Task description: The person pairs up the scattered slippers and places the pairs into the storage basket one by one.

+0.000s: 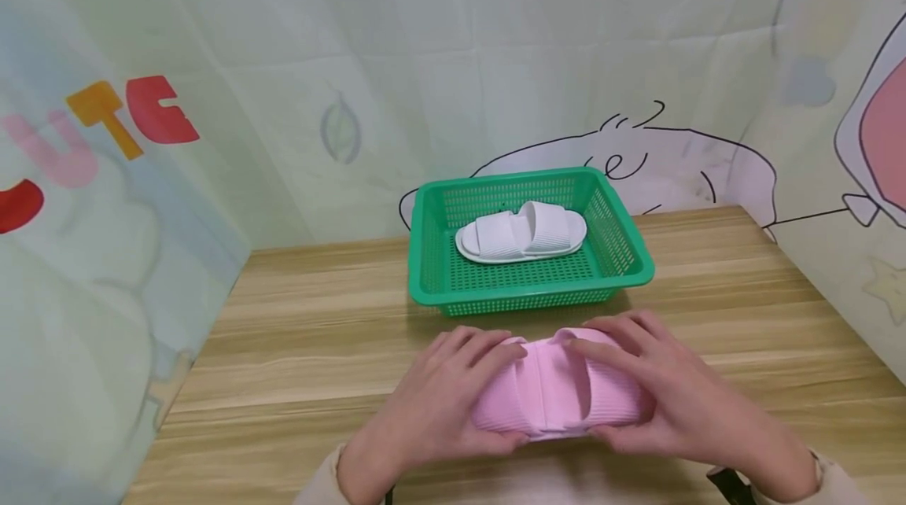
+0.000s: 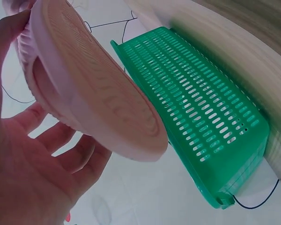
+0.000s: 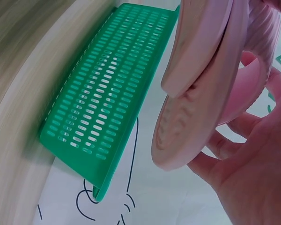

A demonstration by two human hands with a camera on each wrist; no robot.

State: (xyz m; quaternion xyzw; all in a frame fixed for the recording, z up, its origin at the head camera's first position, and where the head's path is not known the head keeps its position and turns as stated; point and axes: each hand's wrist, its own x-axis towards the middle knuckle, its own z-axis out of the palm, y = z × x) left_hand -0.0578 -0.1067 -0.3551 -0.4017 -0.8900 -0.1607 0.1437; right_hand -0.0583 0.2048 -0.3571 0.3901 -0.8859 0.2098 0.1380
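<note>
Both hands hold a pair of pink slippers (image 1: pixel 559 387), one tucked into the other with the ribbed straps facing opposite ways. My left hand (image 1: pixel 446 395) grips the left end, thumb at the near side and fingers over the strap. At the other end, my right hand (image 1: pixel 672 391) grips the right strap in the same manner. The soles (image 3: pixel 196 108) overlap in the right wrist view, and the slippers are raised off the table. Just beyond them stands a green plastic basket (image 1: pixel 531 296), with a pair of white slippers (image 1: pixel 499 236) nested together on its floor.
The basket stands on a wood-grain table (image 1: pixel 318 355), near its back edge. A printed cloth backdrop (image 1: pixel 283 80) with cartoon drawings rises behind the table and along both sides. Dark straps show near both sleeves.
</note>
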